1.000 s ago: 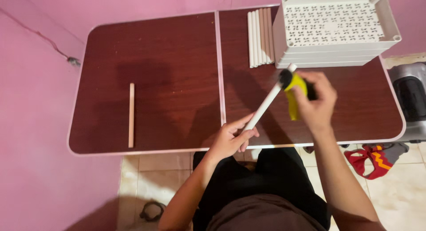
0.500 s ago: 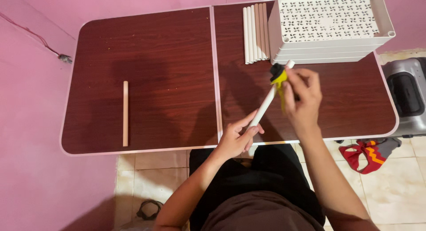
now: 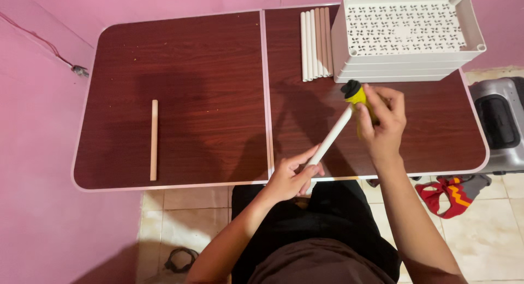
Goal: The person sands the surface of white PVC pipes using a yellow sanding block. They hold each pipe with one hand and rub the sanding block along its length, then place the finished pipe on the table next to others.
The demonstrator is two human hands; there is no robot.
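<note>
The surface (image 3: 207,98) is dark reddish-brown with a wood grain and a pale edge, set against pink walls (image 3: 49,125). On it lie a light tan stick (image 3: 154,140), a row of white tubes (image 3: 315,43) — one a shade beiger — and a white tray (image 3: 406,35) pierced with a repeating cut-out pattern. The held tube (image 3: 330,139) is white, the tool (image 3: 357,95) at its tip yellow with a black cap — and the floor tiles (image 3: 180,218) are cream, with a red, yellow and grey cloth (image 3: 450,194) lying on them.
</note>
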